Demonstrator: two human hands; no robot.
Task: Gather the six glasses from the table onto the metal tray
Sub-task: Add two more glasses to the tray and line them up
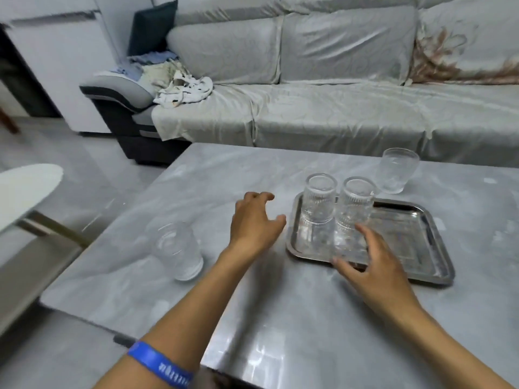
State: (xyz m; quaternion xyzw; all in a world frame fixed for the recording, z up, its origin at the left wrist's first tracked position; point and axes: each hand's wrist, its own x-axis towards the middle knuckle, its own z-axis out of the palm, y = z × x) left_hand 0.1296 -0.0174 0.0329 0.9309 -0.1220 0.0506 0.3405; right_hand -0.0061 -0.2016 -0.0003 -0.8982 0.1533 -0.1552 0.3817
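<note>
The metal tray (pixel 415 242) lies on the grey marble table (pixel 280 318), right of centre. Two ribbed glasses (pixel 320 197) (pixel 355 203) stand upright side by side on its left part, mirrored in the shiny metal below them. A plain glass (pixel 177 248) stands on the table to the left, and a rounder glass (pixel 398 169) just beyond the tray's far edge. My left hand (pixel 252 220) hovers with fingers apart between the plain glass and the tray, holding nothing. My right hand (pixel 368 262) is spread over the tray's front edge, fingertips close to the right ribbed glass, empty.
A grey covered sofa (pixel 337 108) runs along the table's far side, with crumpled cloths (pixel 179 88) on its left end. A white rounded table top (pixel 25 189) juts in at the left. The table's left edge drops to the tiled floor (pixel 84 169).
</note>
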